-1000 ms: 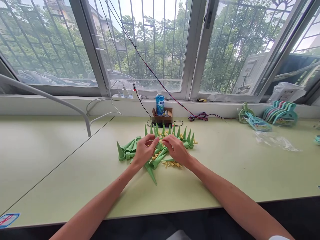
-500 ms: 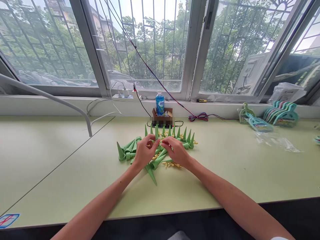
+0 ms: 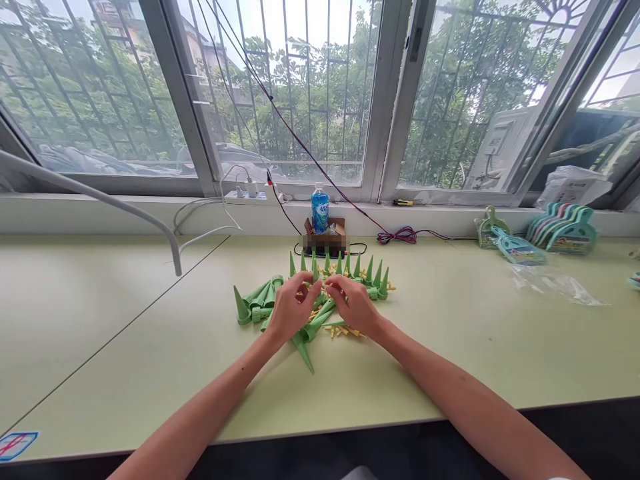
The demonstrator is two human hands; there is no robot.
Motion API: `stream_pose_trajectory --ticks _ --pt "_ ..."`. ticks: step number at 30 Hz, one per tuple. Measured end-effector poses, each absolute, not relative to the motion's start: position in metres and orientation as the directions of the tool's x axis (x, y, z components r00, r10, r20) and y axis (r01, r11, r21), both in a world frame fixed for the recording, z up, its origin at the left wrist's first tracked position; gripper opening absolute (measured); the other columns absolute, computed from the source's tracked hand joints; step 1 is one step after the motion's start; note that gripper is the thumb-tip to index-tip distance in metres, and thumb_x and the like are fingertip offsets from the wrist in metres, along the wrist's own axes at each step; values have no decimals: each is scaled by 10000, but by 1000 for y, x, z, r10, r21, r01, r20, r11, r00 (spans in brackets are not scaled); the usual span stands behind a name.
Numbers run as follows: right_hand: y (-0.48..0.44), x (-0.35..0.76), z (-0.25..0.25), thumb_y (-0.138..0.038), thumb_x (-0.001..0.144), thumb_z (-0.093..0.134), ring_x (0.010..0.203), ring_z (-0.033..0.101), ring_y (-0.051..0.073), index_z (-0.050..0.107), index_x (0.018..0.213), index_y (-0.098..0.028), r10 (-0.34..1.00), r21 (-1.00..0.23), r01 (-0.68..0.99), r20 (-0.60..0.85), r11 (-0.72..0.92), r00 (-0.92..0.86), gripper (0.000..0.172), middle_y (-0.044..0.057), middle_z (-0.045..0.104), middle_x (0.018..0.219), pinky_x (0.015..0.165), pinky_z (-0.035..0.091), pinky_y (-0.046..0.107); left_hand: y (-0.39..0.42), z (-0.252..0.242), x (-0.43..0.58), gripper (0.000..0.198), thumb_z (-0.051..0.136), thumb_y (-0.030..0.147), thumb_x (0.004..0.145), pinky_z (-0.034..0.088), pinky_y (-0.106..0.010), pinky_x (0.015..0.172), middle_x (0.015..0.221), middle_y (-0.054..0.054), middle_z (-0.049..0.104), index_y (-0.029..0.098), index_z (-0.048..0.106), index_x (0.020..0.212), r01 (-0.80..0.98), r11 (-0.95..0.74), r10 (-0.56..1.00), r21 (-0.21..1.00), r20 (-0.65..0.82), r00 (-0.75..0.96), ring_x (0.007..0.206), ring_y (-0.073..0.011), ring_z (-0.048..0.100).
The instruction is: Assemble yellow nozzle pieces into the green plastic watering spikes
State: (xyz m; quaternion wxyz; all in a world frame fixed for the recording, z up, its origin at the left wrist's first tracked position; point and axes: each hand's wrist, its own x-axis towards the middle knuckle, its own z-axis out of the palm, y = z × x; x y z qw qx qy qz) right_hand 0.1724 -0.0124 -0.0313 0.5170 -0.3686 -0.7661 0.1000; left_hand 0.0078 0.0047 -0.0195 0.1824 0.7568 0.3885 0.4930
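Observation:
Over a pile of green plastic cone spikes, my left hand [image 3: 291, 308] is closed, thumb and fingers pinched around a green spike [image 3: 315, 270] that points up. My right hand [image 3: 354, 305] faces it with fingertips pinched together, almost touching the left thumb. What the right fingertips hold is too small to make out. Loose green spikes [image 3: 317, 325] lie under and between the hands. More stand upright in a row [image 3: 370, 272] behind them. Small yellow branched plastic pieces [image 3: 343, 331] are scattered by the right wrist and among the spikes.
A bottle of blue liquid [image 3: 320, 210] stands at a small cardboard box [image 3: 338, 227] by the window. Bundled cable [image 3: 397, 235] lies to its right. Small dustpan sets [image 3: 565, 230] and clear plastic wrap [image 3: 560, 285] are at far right. A grey tube [image 3: 125, 203] reaches in from the left.
Both hands stay nearly in place, with a very slight shift of the fingers. The pile looks the same.

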Motion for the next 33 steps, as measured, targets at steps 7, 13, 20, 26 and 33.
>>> stream_pose_trajectory --ticks 7,13,20,26,33 --pt "-10 174 -33 -284 973 401 577 466 116 562 929 -187 701 -576 485 704 658 -116 193 0 562 708 573 369 220 2 -18 7 303 624 390 817 496 -217 522 850 -25 579 188 538 1027 375 -688 726 622 593 348 605 -98 519" --pt "-10 174 -34 -302 977 393 515 398 105 559 944 -189 708 -584 486 697 650 -110 203 -21 516 647 542 333 217 5 -21 6 293 629 390 817 508 -222 531 871 -18 571 203 534 1022 406 -692 721 597 597 352 626 -98 520" --pt "-11 173 -33 -321 982 378 490 351 95 554 937 -190 726 -602 484 679 635 -107 224 -49 449 584 517 312 209 6 -23 7 264 605 415 839 482 -218 512 782 6 538 204 527 976 431 -667 743 607 584 328 603 -101 507" --pt "-12 173 -33 -334 991 345 530 409 96 546 879 -185 740 -613 469 658 635 -140 275 -38 466 605 551 349 209 6 -23 7 247 569 433 859 450 -210 504 681 35 482 205 505 930 451 -662 745 598 587 316 561 -95 470" --pt "-16 172 -30 -318 1002 308 545 446 103 535 885 -191 734 -619 421 646 663 -208 285 -28 487 630 580 386 220 5 -22 8 243 553 432 865 397 -191 466 626 52 440 201 481 862 455 -642 759 617 594 265 511 -83 411"
